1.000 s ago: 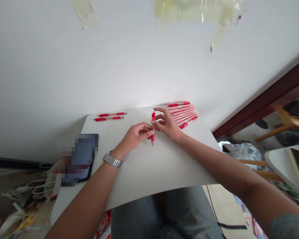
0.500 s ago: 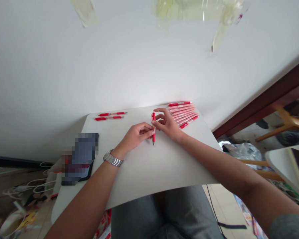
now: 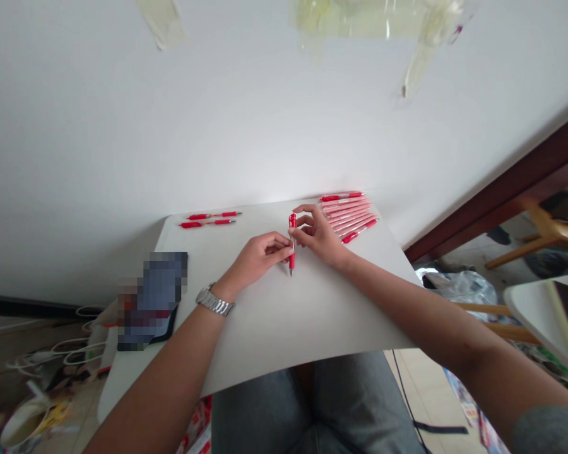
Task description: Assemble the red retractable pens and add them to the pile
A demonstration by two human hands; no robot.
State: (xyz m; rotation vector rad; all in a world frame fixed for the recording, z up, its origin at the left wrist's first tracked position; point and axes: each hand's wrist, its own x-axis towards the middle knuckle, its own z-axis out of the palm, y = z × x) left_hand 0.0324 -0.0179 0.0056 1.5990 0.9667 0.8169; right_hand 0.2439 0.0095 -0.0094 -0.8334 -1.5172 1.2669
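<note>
Both my hands hold one red pen (image 3: 292, 222) upright over the middle of the white table (image 3: 274, 321), its tip pointing down. My left hand (image 3: 258, 255), with a metal watch on the wrist, pinches the pen's lower half. My right hand (image 3: 318, 236) grips it from the right with fingers curled round the upper half. A row of several wrapped red pens (image 3: 349, 214) lies just behind my right hand. Two loose red pens (image 3: 209, 220) lie side by side at the table's far left.
A dark flat object (image 3: 151, 299), blurred out, lies on the table's left edge. A white wall rises right behind the table. Cables and clutter cover the floor at left; a wooden chair (image 3: 549, 236) and another white table (image 3: 549, 315) stand at right.
The pen and both hands have barely shifted; the grip on the pen stays the same.
</note>
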